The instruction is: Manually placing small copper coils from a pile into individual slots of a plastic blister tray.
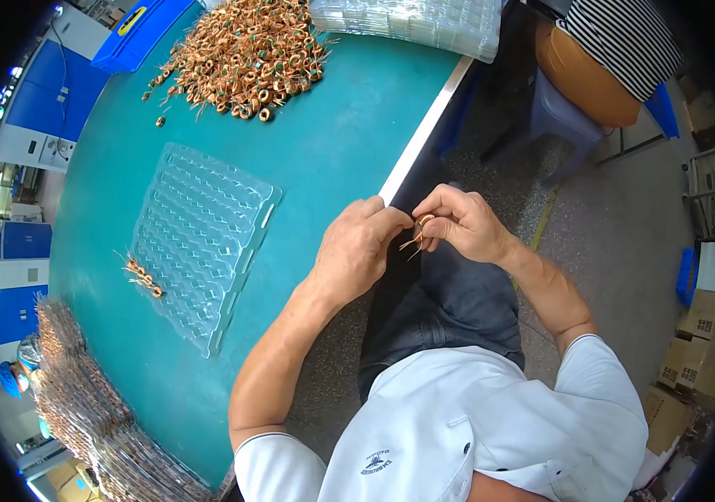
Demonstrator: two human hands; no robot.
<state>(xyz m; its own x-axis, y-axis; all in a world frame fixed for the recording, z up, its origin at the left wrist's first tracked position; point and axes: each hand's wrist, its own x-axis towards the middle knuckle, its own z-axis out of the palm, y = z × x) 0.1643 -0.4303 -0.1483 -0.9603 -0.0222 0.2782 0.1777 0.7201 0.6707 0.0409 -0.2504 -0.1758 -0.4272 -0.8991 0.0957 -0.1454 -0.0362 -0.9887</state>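
Note:
Just past the table's edge, above my lap, my right hand (468, 226) pinches a small copper-wound ring coil (427, 219) between thumb and fingers. Thin wire ends stick out below the coil. My left hand (356, 249) is closed beside it, its fingertips meeting at the coil's left side; whatever lies between them is hidden. On the green table to the left lies a clear plastic tray (198, 226) with rows of small pockets. Several similar coils (144, 278) sit along its lower left side, wire ends poking up.
A large heap of loose coils (249, 58) covers the far part of the green table (332, 109), near a blue bin (136, 38). Stacked clear trays (416, 21) stand at the far edge, filled trays (98, 393) at lower left. Another person (600, 58) sits on a stool (563, 125).

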